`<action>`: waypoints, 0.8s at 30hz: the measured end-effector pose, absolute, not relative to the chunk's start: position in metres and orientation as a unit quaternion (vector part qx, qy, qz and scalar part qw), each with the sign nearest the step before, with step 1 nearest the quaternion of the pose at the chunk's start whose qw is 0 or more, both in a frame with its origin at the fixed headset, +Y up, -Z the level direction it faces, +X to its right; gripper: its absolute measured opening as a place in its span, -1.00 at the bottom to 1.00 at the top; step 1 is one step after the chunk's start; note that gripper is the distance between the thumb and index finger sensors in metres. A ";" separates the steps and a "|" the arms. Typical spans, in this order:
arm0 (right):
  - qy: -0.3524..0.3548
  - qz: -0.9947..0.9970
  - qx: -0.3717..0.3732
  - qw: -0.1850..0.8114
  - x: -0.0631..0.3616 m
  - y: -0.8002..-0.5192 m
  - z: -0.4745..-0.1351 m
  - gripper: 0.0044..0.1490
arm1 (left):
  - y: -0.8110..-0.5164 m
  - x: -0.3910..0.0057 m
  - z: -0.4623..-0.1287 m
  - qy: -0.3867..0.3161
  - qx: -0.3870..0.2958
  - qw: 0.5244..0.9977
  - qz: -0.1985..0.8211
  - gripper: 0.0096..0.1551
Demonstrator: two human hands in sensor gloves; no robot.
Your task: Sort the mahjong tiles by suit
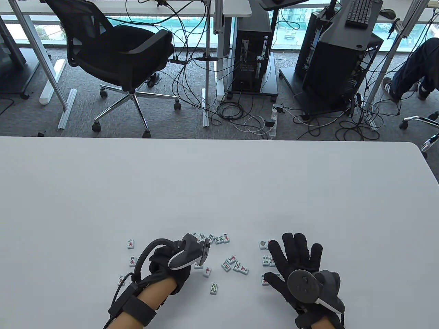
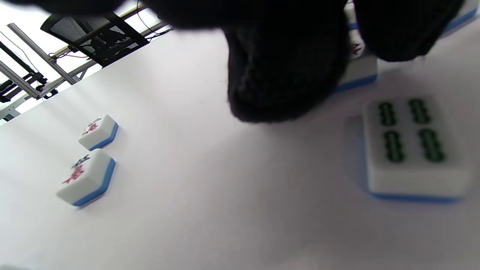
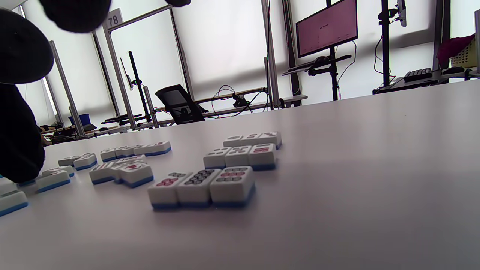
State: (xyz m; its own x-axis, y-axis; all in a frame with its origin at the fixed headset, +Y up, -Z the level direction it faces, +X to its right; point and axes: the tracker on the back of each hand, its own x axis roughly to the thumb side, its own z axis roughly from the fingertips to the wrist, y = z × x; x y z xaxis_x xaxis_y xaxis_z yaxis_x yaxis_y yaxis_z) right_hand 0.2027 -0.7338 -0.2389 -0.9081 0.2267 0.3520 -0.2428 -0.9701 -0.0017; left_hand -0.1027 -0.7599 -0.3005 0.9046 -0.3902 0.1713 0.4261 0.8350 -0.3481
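Small white mahjong tiles with blue backs lie face up near the table's front edge. My left hand [image 1: 164,264] is curled over the middle cluster; in the left wrist view its fingertips [image 2: 281,75] flank and pinch a red-character tile [image 2: 360,67]. A four-bamboo tile [image 2: 412,146] lies just beside it. My right hand [image 1: 295,257] is spread flat with straight fingers above the circle tiles [image 1: 265,261]. Those circle tiles stand in three neat rows [image 3: 204,187] in the right wrist view.
Three character tiles form a column at the left [image 1: 132,261]. Loose mixed tiles [image 1: 236,266] sit between the hands, with a short row [image 1: 219,240] behind them and a single bamboo tile [image 1: 214,289] in front. The white table [image 1: 219,185] stretches far back.
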 end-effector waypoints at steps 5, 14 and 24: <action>-0.022 0.977 0.178 0.118 0.202 -0.734 -0.239 0.00 | -0.762 -0.101 -0.297 -0.057 -0.183 0.956 -0.220 -0.27; -0.024 0.976 0.180 0.116 0.202 -0.734 -0.238 0.00 | -0.754 -0.112 -0.295 -0.125 -0.107 0.974 -0.154 -0.25; -0.022 0.977 0.176 0.115 0.203 -0.736 -0.239 0.00 | -0.704 -0.193 -0.304 -0.138 -0.024 0.977 -0.161 -0.28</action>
